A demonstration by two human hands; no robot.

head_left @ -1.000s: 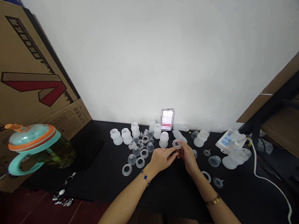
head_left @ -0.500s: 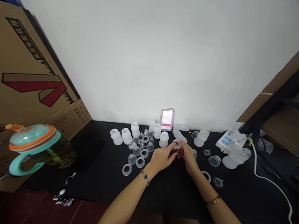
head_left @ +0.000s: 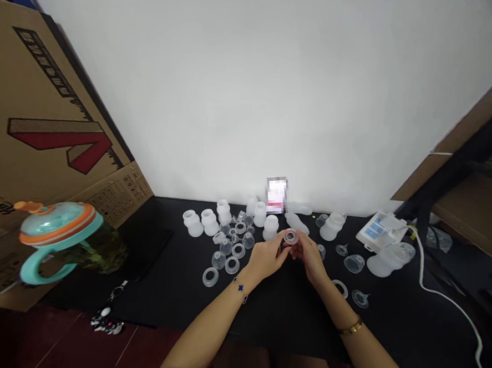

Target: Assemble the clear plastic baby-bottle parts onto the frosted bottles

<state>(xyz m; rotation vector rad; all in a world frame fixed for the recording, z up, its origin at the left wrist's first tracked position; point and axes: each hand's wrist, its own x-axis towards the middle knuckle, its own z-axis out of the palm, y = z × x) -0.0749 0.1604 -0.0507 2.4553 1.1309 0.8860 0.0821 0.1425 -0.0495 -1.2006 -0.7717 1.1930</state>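
Observation:
A translucent bottle collar ring [head_left: 291, 237] is held between both hands above the black table, its opening facing up toward me. My left hand [head_left: 267, 256] grips its left edge with thumb and fingers. My right hand [head_left: 307, 254] closes on its right side, fingers partly curled underneath. Something clear seems to sit inside the ring, too small to make out. Just behind stands a white bottle body [head_left: 270, 228]. To the left lie loose collar rings [head_left: 210, 276] and clear domed caps [head_left: 218, 260]. Right of my hands are silicone nipples [head_left: 360, 298] and another clear dome [head_left: 354, 263].
More white bottles [head_left: 193, 223] line the back left. A lit phone [head_left: 277, 196] leans against the wall. On the right are an assembled bottle [head_left: 386, 261], a white box [head_left: 378, 230] and a white cable [head_left: 438, 292]. A teal-handled jug [head_left: 46, 268] stands far left beside a cardboard box [head_left: 47, 68].
Both hands stay almost in place around the collar ring. The dark opening in its middle looks smaller and rounder now. The whole view has shifted slightly.

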